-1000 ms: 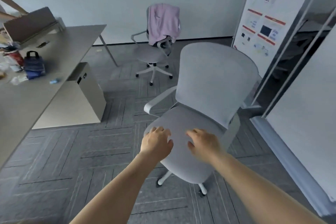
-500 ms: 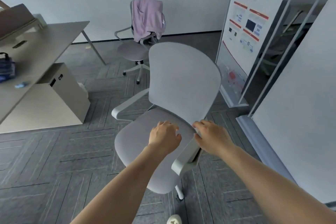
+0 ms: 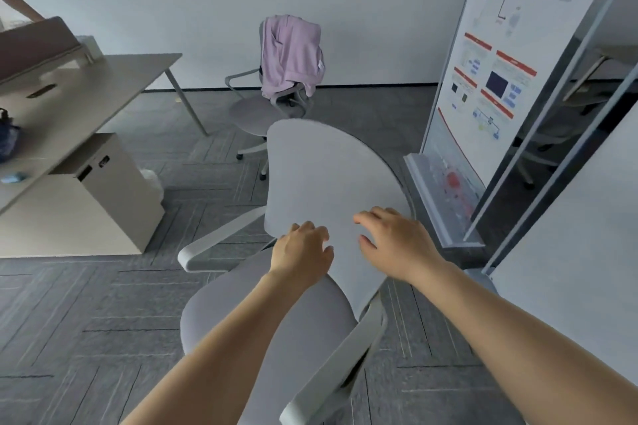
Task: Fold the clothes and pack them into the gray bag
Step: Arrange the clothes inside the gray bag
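Task is sitting at the very start, as far as I can judge. Nothing folded, nothing packed.

Both hands are hovering in front of the near chair (image 3: 331,190), over its backrest. Left hand (image 3: 302,252) is hanging with fingers loosely curled, holding nothing. Right hand (image 3: 397,241) is spreading its fingers, relaxed, also holding nothing. Can't tell whether either is actually touching the backrest or just floating in front of it.

The only clothing showing is a pink garment (image 3: 291,55), draping over the back of the far chair (image 3: 255,110) near the wall. Unfolded, hanging loose, well apart from both hands, with the near chair standing between.

Gray bag: not seeing one for sure. A dark blue bag-like thing (image 3: 7,140) is sitting on the desk (image 3: 114,86) at the left edge, cut off by the frame, and the color is not reading gray. A cabinet (image 3: 86,197) is standing under the desk.

Left to do, judging from this: getting past the near chair, picking up the garment, folding it, finding the bag, packing. So everything.
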Motion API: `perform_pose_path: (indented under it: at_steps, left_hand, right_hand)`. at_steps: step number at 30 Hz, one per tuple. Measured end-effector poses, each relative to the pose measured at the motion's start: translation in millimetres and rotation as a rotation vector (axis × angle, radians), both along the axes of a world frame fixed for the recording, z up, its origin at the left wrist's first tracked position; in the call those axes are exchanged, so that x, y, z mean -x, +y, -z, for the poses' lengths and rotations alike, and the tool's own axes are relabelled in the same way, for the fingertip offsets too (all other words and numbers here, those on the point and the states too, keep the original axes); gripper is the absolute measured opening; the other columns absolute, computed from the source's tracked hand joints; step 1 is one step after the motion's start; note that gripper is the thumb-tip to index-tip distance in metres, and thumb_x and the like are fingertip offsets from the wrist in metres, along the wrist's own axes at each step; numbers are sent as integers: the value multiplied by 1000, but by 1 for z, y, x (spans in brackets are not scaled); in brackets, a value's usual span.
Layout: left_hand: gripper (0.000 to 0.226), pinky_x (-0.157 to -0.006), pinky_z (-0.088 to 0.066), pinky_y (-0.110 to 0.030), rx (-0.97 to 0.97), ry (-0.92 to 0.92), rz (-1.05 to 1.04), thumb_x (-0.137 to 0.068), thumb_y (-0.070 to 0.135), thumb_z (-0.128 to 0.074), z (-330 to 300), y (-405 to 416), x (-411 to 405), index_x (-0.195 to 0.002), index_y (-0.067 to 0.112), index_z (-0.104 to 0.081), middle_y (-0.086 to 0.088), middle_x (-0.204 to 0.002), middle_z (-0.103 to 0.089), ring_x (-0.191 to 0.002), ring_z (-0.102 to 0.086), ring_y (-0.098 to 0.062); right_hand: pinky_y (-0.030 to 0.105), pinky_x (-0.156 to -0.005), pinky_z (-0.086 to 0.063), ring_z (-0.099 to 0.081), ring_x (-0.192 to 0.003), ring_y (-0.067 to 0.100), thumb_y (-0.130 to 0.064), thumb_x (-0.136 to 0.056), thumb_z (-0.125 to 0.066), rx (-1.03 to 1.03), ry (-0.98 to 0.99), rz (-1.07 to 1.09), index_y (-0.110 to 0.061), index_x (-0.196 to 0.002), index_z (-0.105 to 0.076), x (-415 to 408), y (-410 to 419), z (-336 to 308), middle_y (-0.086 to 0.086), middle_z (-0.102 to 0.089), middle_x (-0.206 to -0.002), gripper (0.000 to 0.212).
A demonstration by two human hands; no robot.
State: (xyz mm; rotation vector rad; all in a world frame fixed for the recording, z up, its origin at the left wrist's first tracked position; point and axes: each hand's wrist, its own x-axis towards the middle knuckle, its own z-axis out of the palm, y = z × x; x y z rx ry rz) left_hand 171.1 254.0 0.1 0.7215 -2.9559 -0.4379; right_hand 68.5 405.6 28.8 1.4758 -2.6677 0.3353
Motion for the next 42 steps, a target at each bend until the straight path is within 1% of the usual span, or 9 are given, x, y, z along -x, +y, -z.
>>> perform_pose_path:
  at_steps: [12,16,19,22,27,30,34,38,42]
  left_hand:
    - [31,-85,-47,-35,-31,18,-513,-94,34,-48,-14,47,88,-122,25,-60,4,-119,-58,-115,-49,-20]
    - [30,-83,-46,-34,3,79,-605,-93,32,-49,-23,49,114,-119,24,-61,6,-120,-59,-116,-49,-19]
    - [32,-86,-43,-32,29,114,-675,-94,34,-49,-25,35,132,-123,25,-60,6,-123,-58,-121,-46,-18]
    - [33,-82,-41,-31,57,126,-719,-95,35,-49,-25,12,151,-125,26,-59,6,-122,-57,-120,-47,-18]
    - [31,-80,-43,-30,86,150,-785,-94,37,-49,-34,-16,178,-121,28,-60,7,-120,-58,-117,-48,-18]
    - [30,-82,-44,-30,132,189,-836,-93,39,-51,-44,-29,189,-120,29,-60,9,-121,-58,-116,-49,-17]
    - [26,-76,-36,-25,195,225,-955,-93,40,-52,-50,-35,206,-116,31,-62,12,-119,-58,-115,-49,-13]
    - [29,-82,-48,-30,210,237,-1168,-92,41,-54,-51,-31,232,-116,29,-62,8,-118,-59,-113,-52,-17]
    - [30,-85,-51,-35,169,253,-1413,-91,43,-56,-55,-7,271,-115,27,-64,6,-117,-62,-109,-55,-19]
  right_hand:
    - [34,-75,-47,-52,-113,19,-30,-97,-45,101,-12,-485,-24,-128,-51,157,-40,-39,-5,-58,-121,32]
    - [35,-75,-50,-53,-112,19,-31,-96,-46,131,19,-600,-23,-127,-53,200,-71,-52,-4,-59,-121,32]
    - [30,-70,-43,-54,-110,18,-30,-95,-48,151,13,-664,-24,-122,-56,226,-101,-55,-7,-60,-118,29]
    - [28,-68,-36,-54,-108,15,-30,-94,-49,169,15,-704,-25,-120,-57,247,-132,-54,-9,-61,-114,28]
    - [26,-65,-36,-55,-95,16,-27,-90,-55,243,-1,-824,-23,-110,-62,283,-175,-57,-12,-58,-92,21]
    - [27,-64,-42,-58,-88,17,-25,-88,-57,266,-15,-971,-22,-105,-65,303,-204,-57,-16,-55,-85,18]
    - [27,-62,-45,-57,-90,9,-38,-85,-46,273,-96,-1170,-26,-103,-66,318,-249,-50,-15,-64,-93,29]
    - [29,-65,-50,-56,-88,8,-41,-82,-45,235,-203,-1427,-25,-102,-68,323,-292,-37,-16,-65,-90,34]
    - [35,-72,-54,-57,-91,7,-43,-83,-48,159,-266,-1672,-25,-102,-68,328,-322,-29,-19,-65,-93,33]
